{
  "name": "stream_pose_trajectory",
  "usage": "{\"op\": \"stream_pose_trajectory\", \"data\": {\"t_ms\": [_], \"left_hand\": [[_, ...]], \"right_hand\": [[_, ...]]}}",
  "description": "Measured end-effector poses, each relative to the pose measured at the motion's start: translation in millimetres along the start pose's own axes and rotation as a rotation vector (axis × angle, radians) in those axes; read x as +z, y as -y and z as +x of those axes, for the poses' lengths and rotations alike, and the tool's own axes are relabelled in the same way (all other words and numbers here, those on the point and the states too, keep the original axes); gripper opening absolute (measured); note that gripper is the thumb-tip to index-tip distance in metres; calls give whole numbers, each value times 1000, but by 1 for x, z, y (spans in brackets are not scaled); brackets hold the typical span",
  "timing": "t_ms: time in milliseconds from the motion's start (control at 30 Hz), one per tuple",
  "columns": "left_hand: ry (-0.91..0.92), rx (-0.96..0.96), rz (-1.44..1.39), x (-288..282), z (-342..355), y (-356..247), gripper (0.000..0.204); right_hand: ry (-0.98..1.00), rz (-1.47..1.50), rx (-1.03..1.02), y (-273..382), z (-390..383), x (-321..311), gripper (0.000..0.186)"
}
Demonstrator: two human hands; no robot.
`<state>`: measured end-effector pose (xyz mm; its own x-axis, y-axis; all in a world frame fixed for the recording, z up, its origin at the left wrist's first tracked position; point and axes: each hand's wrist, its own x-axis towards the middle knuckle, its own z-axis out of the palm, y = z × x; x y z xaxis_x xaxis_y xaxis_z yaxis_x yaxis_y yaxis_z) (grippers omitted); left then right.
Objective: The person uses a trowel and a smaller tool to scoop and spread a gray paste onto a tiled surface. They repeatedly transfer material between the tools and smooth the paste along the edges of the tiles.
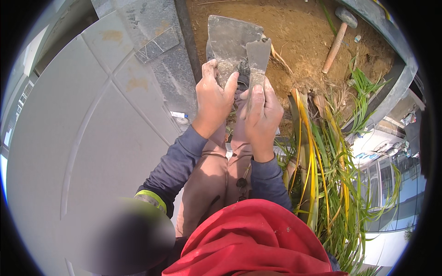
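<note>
My left hand (212, 99) grips the handle end of a wide grey trowel (228, 39), whose blade is caked with dried mortar and points away from me over the soil. My right hand (262, 115) holds a narrower scraper (258, 57), index finger pressed along its shaft, its blade laid flat against the right side of the trowel's blade. Both hands are close together, side by side, above my knees. Dark long sleeves cover both forearms.
A bed of brown soil (299, 32) lies ahead, with a wooden-handled hammer (338, 39) lying on it at the far right. Green and yellow grass-like plants (322, 170) crowd the right. Grey stone kerb (170, 69) and pale paving tiles (83, 138) fill the left.
</note>
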<state>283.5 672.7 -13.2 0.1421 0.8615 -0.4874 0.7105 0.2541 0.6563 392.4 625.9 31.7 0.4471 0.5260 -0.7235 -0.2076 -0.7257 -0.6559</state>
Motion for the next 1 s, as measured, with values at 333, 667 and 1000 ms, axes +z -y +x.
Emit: {"op": "stream_pose_trajectory", "data": {"t_ms": [333,667,1000], "left_hand": [[4,174,64,2,-11,27,48],[-7,135,122,-1,-11,38,51],[133,38,-23,10,-22,53,54]], "right_hand": [[143,-139,-22,8,20,-15,28],[167,-130,-100,0,20,7,32],[188,99,-168,22,6,6,35]]}}
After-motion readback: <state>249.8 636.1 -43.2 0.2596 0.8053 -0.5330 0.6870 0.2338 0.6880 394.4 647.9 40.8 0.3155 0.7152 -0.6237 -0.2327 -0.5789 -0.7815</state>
